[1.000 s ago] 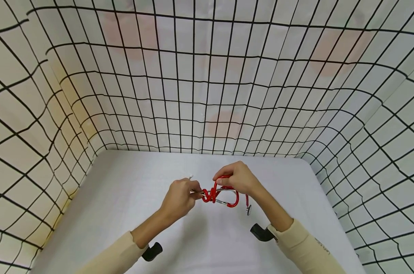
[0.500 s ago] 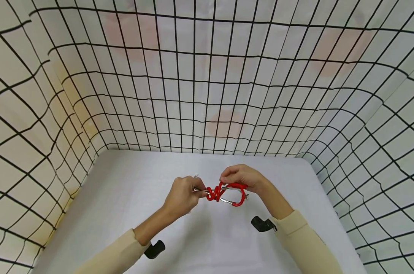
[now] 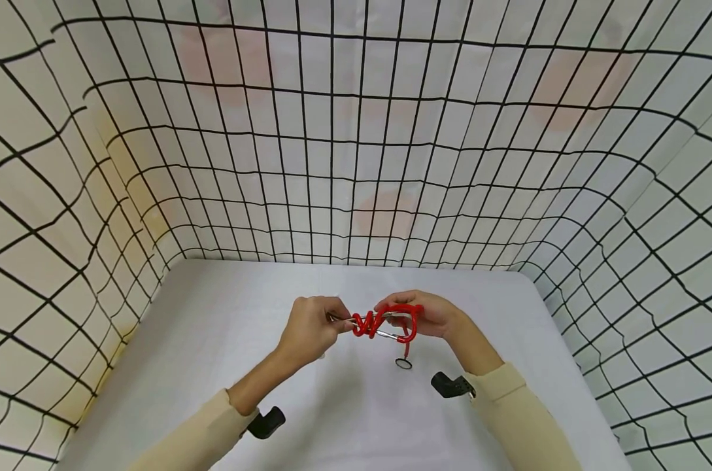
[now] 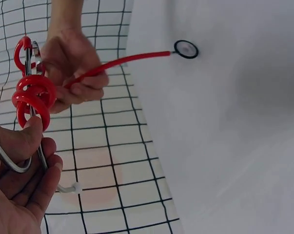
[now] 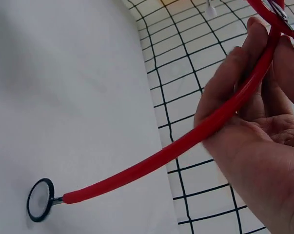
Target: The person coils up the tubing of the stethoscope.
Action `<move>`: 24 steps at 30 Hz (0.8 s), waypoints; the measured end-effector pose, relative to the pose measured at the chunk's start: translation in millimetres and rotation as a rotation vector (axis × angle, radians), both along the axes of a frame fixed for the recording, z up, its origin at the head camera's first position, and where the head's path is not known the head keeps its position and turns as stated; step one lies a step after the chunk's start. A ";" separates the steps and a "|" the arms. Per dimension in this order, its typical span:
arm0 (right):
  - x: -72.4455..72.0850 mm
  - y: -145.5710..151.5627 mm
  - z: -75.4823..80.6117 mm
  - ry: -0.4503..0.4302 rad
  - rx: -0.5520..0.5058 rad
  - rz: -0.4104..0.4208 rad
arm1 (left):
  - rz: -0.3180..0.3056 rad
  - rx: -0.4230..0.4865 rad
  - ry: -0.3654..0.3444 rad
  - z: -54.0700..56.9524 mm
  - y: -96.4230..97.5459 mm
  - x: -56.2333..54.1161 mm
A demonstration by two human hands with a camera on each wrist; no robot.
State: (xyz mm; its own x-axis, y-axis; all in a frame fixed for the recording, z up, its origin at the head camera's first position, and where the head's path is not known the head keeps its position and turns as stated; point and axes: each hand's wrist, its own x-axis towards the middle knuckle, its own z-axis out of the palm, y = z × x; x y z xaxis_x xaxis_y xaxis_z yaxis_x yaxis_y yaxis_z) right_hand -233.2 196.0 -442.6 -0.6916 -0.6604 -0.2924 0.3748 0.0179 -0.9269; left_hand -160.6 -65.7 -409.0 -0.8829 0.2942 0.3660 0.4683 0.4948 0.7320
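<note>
Your two hands had the red stethoscope (image 3: 411, 330) between them, held up over the white table (image 3: 214, 307). Take the coil (image 4: 37, 92) as the landmark: it was the stretch of red tubing wound in several turns around the metal ear tubes (image 4: 5, 160).

Just left of the coil, your left hand (image 3: 311, 330) pinched those metal tubes, its thumb and fingers closed on them close to the wound turns. A white eartip (image 4: 77, 187) showed past your fingertips, on the left hand's side of the coil.

Right of the coil, the tubing opened into a rounded red loop. Your right hand (image 3: 429, 314) was beside that loop, its bent fingers grasping the free red tubing, which ran across your palm; how firmly it gripped, you could not tell. The tubing's far end came out of that hand and hung down to the right of the coil and nearer to you, with the round, dark-rimmed chest piece (image 3: 403, 363) at its tip.

Your beige sleeves (image 3: 520, 412) came in from the near side of the coil, and a black grid mesh (image 3: 332, 140) stood beyond it.
</note>
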 end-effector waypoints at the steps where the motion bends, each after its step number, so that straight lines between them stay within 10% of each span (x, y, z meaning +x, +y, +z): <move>1: 0.5 -0.6 -0.6 -0.012 -0.023 -0.003 | 0.006 0.004 -0.001 0.9 -0.9 -0.8; 10: 3.9 -3.3 -9.3 -0.024 -0.175 -0.001 | 0.035 0.037 0.004 2.2 -5.2 -5.7; 24: 15.7 -10.2 -21.8 0.036 -0.028 -0.209 | 0.167 0.095 0.039 7.7 -18.0 -20.6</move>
